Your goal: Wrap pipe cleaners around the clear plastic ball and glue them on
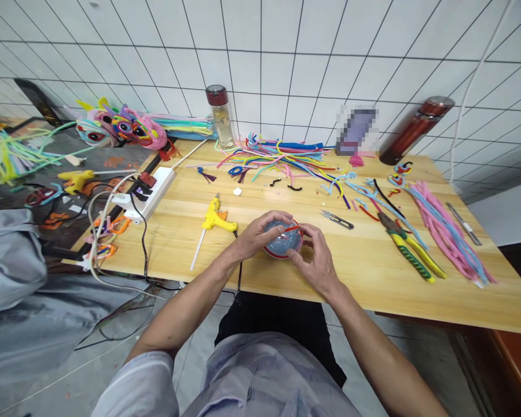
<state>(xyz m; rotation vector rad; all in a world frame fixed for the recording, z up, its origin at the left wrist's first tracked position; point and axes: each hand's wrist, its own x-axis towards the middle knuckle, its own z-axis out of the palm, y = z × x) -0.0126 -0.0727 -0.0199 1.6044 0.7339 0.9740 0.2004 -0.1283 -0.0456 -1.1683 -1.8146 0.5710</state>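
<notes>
A clear, bluish round plastic bowl-like piece (281,243) is held between my hands above the near part of the table. Red fuzzy pipe cleaner (292,229) runs along its edge, and a short stretch crosses the top. My left hand (263,234) wraps round the left and far side, thumb lying over the top. My right hand (316,255) grips the right side, its index finger touching the red pipe cleaner and its thumb on the near edge. Some fingertips are hidden behind the piece. Left of my hands lies a yellow hot glue gun (215,215) with a glue stick in it.
Thread snips (337,219) and green-yellow pliers (410,249) lie to the right, near pink pipe cleaners (438,226). More coloured pipe cleaners (282,156) spread at the back. A power strip (156,194) with trailing cords, a glass bottle (221,119) and a red flask (417,130) stand around. Another person's sleeve (11,255) is at left.
</notes>
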